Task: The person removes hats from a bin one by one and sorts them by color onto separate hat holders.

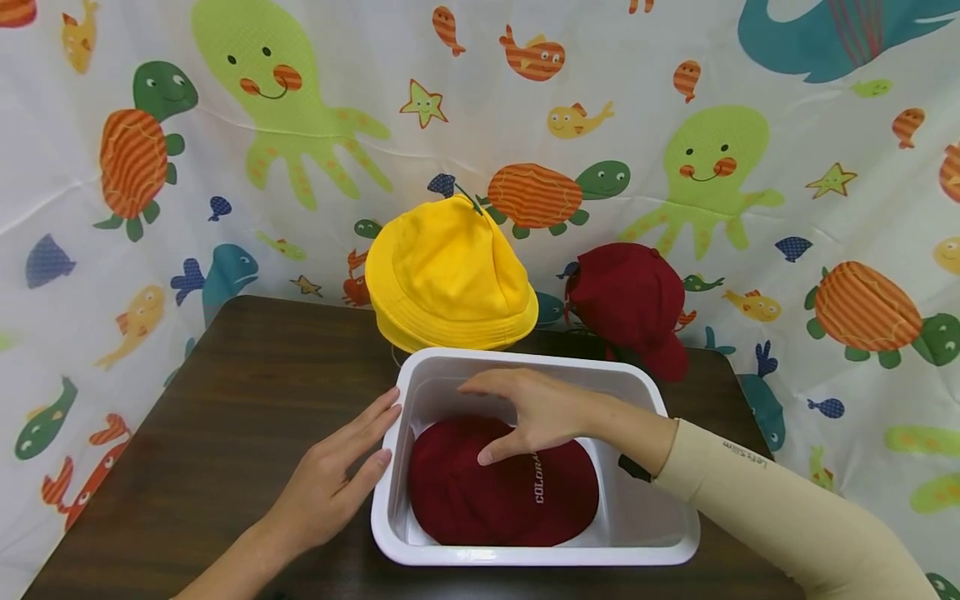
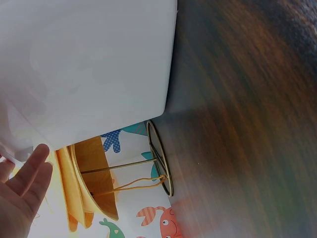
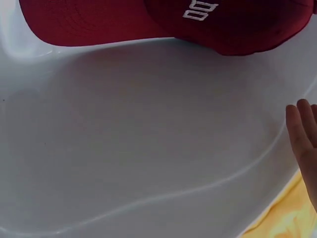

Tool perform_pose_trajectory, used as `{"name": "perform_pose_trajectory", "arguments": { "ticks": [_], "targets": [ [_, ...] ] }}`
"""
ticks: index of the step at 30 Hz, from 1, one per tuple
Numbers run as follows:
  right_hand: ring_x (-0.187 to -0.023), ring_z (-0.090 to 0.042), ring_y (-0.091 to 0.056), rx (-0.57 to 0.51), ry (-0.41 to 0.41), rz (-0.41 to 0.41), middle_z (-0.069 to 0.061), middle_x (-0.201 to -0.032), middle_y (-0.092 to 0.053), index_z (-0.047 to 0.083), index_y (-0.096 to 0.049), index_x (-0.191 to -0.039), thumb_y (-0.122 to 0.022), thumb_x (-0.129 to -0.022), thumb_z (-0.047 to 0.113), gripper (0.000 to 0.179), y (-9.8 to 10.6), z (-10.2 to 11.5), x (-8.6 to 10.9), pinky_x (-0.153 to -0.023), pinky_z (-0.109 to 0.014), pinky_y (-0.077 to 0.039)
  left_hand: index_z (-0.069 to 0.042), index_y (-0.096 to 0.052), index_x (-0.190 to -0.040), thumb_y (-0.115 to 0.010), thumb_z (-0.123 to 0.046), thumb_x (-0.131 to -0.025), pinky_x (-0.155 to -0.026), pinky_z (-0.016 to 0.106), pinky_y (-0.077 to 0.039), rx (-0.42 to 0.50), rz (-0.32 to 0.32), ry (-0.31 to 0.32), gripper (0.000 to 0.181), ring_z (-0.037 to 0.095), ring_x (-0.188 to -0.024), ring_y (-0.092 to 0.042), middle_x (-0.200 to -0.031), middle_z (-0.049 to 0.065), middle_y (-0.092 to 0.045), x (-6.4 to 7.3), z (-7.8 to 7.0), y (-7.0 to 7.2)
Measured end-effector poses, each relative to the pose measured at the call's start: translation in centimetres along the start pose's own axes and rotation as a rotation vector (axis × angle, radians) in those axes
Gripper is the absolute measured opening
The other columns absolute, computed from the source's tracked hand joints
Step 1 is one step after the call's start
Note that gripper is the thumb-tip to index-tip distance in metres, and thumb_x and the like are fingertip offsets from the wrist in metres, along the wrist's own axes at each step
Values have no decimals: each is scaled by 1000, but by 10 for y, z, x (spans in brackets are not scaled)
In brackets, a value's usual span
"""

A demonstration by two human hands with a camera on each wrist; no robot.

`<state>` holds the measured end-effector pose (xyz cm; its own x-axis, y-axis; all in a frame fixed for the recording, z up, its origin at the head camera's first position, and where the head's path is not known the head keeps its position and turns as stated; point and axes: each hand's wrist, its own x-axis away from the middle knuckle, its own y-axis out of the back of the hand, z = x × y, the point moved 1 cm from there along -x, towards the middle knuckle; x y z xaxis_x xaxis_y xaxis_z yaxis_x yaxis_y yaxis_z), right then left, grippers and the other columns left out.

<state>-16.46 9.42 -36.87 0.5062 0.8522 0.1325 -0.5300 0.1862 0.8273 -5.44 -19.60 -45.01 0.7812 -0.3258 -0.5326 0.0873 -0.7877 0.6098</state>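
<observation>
A white plastic tub [image 1: 652,517] stands on the dark table, and a dark red baseball cap [image 1: 480,500] with white lettering lies inside it. My left hand [image 1: 330,475] touches the tub's left rim with its fingers straight. Over the cap, inside the tub's opening, is my right hand [image 1: 540,412], thumb and fingers spread apart and nothing between them. In the right wrist view the cap [image 3: 109,20] lies on the tub's floor, and the fingers of the right hand [image 3: 304,139] show at the right edge.
Behind the tub a yellow bucket hat [image 1: 450,267] sits on a wire stand [image 2: 161,163]. A second dark red cap [image 1: 630,300] is perched at the back right. The brown table [image 1: 247,400] meets a curtain [image 1: 465,50] printed with sea animals.
</observation>
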Motion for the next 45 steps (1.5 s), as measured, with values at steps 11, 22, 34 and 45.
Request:
{"name": "perform_pose_trajectory", "arguments": {
  "ticks": [11, 22, 34, 45],
  "targets": [
    [-134, -19, -56, 8, 32, 27, -7, -149, -60, 5, -53, -151, -85, -84, 46, 84, -12, -2, -6, -115, -38, -45, -8, -54, -153, -70, 0, -93, -114, 18, -34, -1, 0, -2, 63, 14, -147, -46, -161, 8, -47, 0, 0, 0],
    [-127, -17, -58, 36, 23, 63, -2, -141, -64, 8, -58, -147, -86, -81, 47, 81, -28, -1, -11, -112, -34, -47, -8, -55, -153, -70, -1, -93, -113, 18, -36, 0, 0, -2, 63, 15, -146, -47, -161, 8, -47, 0, -2, 0],
    [-127, -12, -56, 69, 41, 57, 5, -136, -65, 12, -63, -141, -89, -79, 49, 77, -34, -2, -15, -113, -30, -44, -8, -54, -153, -70, -1, -93, -112, 18, -36, 0, 0, -1, 63, 14, -146, -47, -161, 7, -47, 2, -2, 0],
    [-124, -12, -57, 119, 50, 60, 5, -128, -67, 12, -67, -134, -92, -76, 48, 73, -45, -2, -16, -111, -27, -44, -8, -54, -154, -70, -1, -94, -114, 18, -35, 5, 9, 6, 62, 14, -146, -46, -162, 7, -46, 2, -2, 1]
  ]
}}
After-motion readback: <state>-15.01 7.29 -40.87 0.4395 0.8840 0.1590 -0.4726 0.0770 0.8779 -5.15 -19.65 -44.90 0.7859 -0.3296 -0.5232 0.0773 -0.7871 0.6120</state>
